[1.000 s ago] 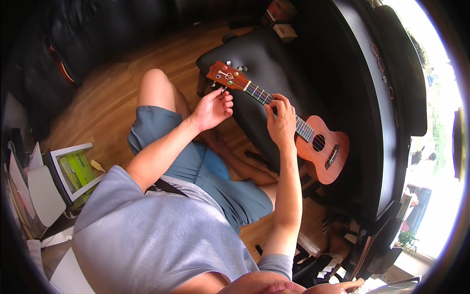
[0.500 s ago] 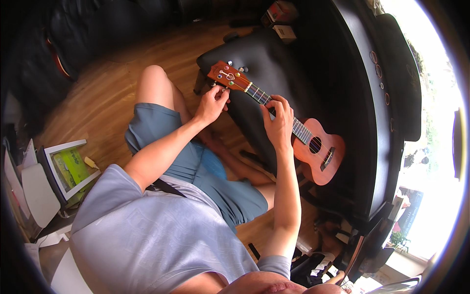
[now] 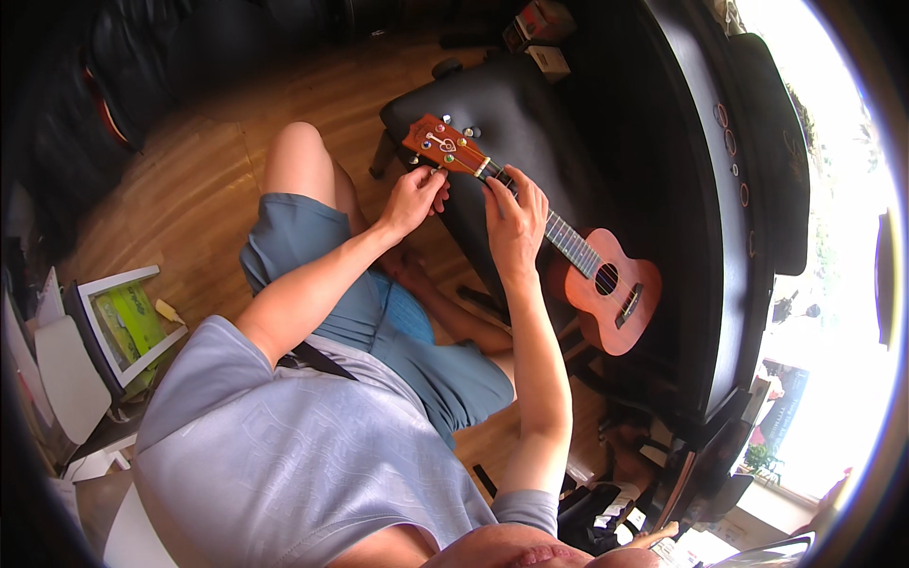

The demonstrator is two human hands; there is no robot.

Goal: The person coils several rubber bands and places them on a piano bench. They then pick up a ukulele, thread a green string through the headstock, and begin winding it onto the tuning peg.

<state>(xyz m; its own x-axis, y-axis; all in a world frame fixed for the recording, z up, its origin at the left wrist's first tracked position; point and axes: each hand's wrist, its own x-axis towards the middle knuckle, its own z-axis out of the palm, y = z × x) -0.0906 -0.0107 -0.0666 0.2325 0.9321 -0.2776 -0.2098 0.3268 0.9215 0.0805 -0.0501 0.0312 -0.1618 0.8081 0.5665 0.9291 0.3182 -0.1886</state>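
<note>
A reddish wooden ukulele (image 3: 620, 308) lies slantwise across the black padded bench (image 3: 492, 95), its headstock (image 3: 431, 133) toward the upper left. Below the headstock, my left hand (image 3: 418, 196) has thumb and fingertips closed on a tuning peg, the peg itself mostly hidden by them. My right hand (image 3: 514, 216) grips the neck just below the nut, fingers bent over the fretboard. Under both arms are my bent bare leg and grey-blue shorts.
A tall black piano-like cabinet (image 3: 710, 208) stands along the right, beside a bright window (image 3: 843, 284). A white-framed green item (image 3: 130, 327) and papers are at the left. Dark padded shapes (image 3: 66, 142) line the upper left; small boxes (image 3: 544, 57) sit beyond the bench.
My right hand has slid up the neck toward the headstock. My left fingers have closed in on the peg from a looser curl.
</note>
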